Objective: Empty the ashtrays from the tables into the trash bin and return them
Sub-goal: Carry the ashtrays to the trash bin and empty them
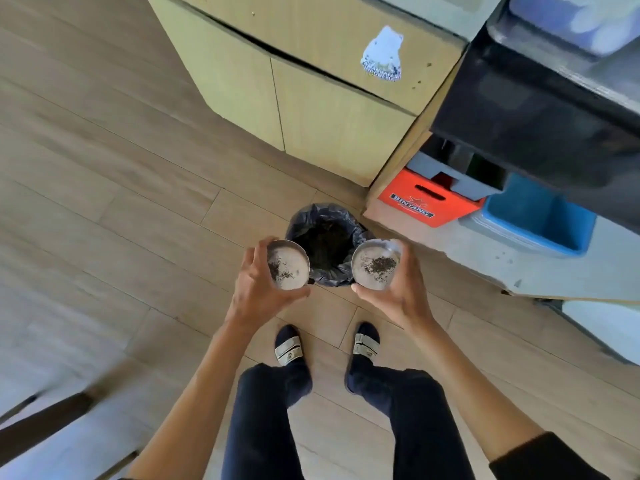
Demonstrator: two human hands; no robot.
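Note:
I stand over a small trash bin (327, 247) lined with a black bag, on the wooden floor in front of my feet. My left hand (258, 289) grips a round metal ashtray (289, 266) with a little dark ash in it, held at the bin's left rim. My right hand (398, 292) grips a second round metal ashtray (375, 265) holding a clump of dark ash, at the bin's right rim. Both ashtrays face up, roughly level, with the bin's dark opening between them.
A pale wooden cabinet (311, 109) stands behind the bin. To the right are a red Bintang crate (426, 199), a blue tub (540, 216) and dark shelving (536, 112). A dark chair leg (41, 424) shows at lower left. My sandalled feet (325, 344) are just short of the bin.

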